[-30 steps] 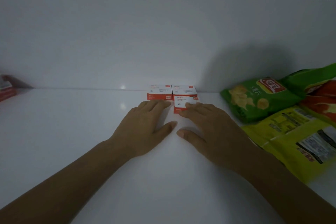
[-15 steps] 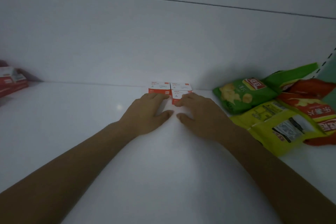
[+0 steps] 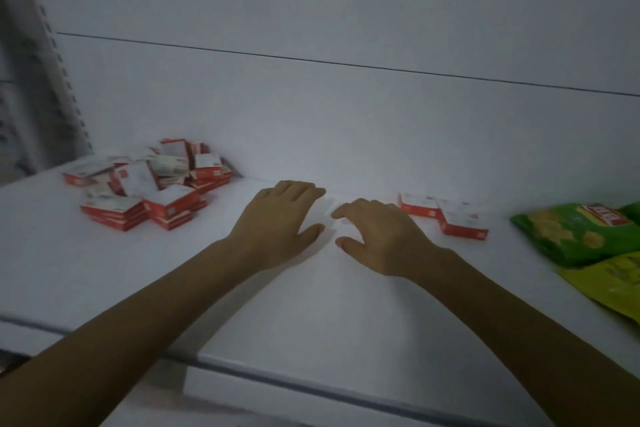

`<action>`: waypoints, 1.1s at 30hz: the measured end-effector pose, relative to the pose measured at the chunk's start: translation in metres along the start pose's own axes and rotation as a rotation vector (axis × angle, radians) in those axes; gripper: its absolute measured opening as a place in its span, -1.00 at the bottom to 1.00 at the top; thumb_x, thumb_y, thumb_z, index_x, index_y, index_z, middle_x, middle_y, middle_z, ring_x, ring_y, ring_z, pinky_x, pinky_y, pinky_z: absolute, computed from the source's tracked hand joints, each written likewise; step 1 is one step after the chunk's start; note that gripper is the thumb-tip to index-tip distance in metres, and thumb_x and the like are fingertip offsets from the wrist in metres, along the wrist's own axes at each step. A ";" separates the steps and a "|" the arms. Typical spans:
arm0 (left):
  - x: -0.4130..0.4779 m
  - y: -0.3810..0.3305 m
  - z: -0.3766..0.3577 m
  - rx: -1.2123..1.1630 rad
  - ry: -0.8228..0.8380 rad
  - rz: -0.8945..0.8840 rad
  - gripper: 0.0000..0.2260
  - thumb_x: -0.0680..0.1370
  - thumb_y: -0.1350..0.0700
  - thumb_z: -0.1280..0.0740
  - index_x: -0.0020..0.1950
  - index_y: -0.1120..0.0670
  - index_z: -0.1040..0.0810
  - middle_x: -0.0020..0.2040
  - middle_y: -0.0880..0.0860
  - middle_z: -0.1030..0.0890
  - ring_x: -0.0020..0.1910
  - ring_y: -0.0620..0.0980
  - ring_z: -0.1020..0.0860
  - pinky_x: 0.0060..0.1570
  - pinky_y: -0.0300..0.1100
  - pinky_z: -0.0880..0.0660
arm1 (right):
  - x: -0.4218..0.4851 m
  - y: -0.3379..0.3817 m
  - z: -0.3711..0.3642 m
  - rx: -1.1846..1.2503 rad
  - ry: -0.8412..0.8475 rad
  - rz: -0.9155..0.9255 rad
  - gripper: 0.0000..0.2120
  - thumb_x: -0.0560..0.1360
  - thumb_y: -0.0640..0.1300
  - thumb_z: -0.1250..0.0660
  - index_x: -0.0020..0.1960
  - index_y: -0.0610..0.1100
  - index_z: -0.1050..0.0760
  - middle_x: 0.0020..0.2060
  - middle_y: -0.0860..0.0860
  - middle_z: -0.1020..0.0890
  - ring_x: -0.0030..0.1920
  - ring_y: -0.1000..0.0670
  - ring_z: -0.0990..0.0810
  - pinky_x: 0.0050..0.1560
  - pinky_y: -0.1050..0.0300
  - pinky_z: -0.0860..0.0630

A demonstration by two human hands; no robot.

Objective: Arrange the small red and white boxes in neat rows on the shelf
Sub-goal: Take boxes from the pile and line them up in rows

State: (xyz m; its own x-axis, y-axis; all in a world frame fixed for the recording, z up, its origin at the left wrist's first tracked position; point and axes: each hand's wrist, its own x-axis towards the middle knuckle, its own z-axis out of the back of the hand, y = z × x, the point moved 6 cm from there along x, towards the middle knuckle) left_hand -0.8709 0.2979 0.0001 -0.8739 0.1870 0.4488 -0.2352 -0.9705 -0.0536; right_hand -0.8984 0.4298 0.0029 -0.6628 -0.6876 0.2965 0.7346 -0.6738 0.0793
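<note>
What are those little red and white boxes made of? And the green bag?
The red and white boxes look like thin printed cardboard: sharp folded edges, flat matte faces. The green bag looks like glossy plastic film: it crinkles and shines a little. The dim light leaves both uncertain.

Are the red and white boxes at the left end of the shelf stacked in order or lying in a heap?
In a heap: the pile of boxes lies jumbled, boxes tilted and overlapping at different angles.

I see a dim, bluish, soft picture. Motion blur smears the boxes (image 3: 445,215) and both hands. Faint shadows lie under the arms on the shelf (image 3: 311,315). Straight lines bow at the edges.
</note>
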 end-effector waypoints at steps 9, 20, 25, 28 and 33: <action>-0.120 0.135 0.056 0.033 -0.006 0.221 -0.55 0.51 -0.15 -0.18 0.37 -0.05 -0.35 0.38 -0.03 -0.39 0.36 0.00 -0.31 0.31 -0.13 -0.21 | 0.085 0.153 -0.041 0.056 0.050 0.171 -0.49 0.53 0.06 -0.22 0.43 0.00 -0.19 0.42 -0.01 -0.25 0.38 -0.06 -0.28 0.33 0.01 -0.28; -0.148 0.166 0.054 -0.107 -0.112 0.208 -0.47 0.50 -0.14 -0.27 0.40 0.05 -0.31 0.38 0.02 -0.39 0.35 0.03 -0.34 0.30 -0.12 -0.25 | 0.115 0.191 -0.063 -0.139 -0.051 -0.004 -0.62 0.51 0.09 -0.23 0.26 -0.07 -0.33 0.16 -0.03 -0.49 0.11 -0.10 -0.48 0.08 0.03 -0.39; -0.145 0.160 0.052 -0.123 -0.106 0.141 -0.44 0.52 -0.13 -0.25 0.46 0.03 -0.21 0.45 0.03 -0.29 0.43 0.03 -0.23 0.37 -0.11 -0.17 | 0.083 0.192 -0.052 -0.064 -0.318 -0.020 -0.79 0.44 -0.04 -0.28 0.01 -0.13 -0.45 -0.26 -0.02 -0.60 -0.32 -0.07 -0.55 -0.29 0.10 -0.51; -0.145 0.157 0.053 -0.145 -0.093 0.105 -0.44 0.54 -0.12 -0.23 0.47 0.03 -0.17 0.46 0.03 -0.26 0.43 0.02 -0.21 0.38 -0.11 -0.16 | 0.068 0.169 -0.055 0.386 -0.309 -0.328 -0.79 0.47 -0.11 -0.29 0.10 -0.07 -0.42 -0.15 0.04 -0.61 -0.19 0.00 -0.58 -0.10 0.11 -0.51; -0.145 0.155 0.054 -0.199 -0.110 0.086 -0.44 0.53 -0.11 -0.25 0.47 -0.01 -0.15 0.44 0.00 -0.30 0.38 0.00 -0.29 0.29 -0.13 -0.29 | 0.060 0.158 -0.065 1.090 -0.293 -0.530 -0.83 0.52 -0.20 -0.28 0.10 -0.14 -0.46 -0.06 -0.01 -0.65 -0.14 0.08 -0.67 -0.10 0.22 -0.60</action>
State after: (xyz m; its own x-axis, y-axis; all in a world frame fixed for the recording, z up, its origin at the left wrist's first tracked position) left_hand -0.7571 0.1123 -0.0249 -0.8452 0.0769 0.5290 -0.2509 -0.9309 -0.2654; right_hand -0.8315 0.2647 -0.0287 -0.9594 -0.2195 0.1771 0.2178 -0.1778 0.9597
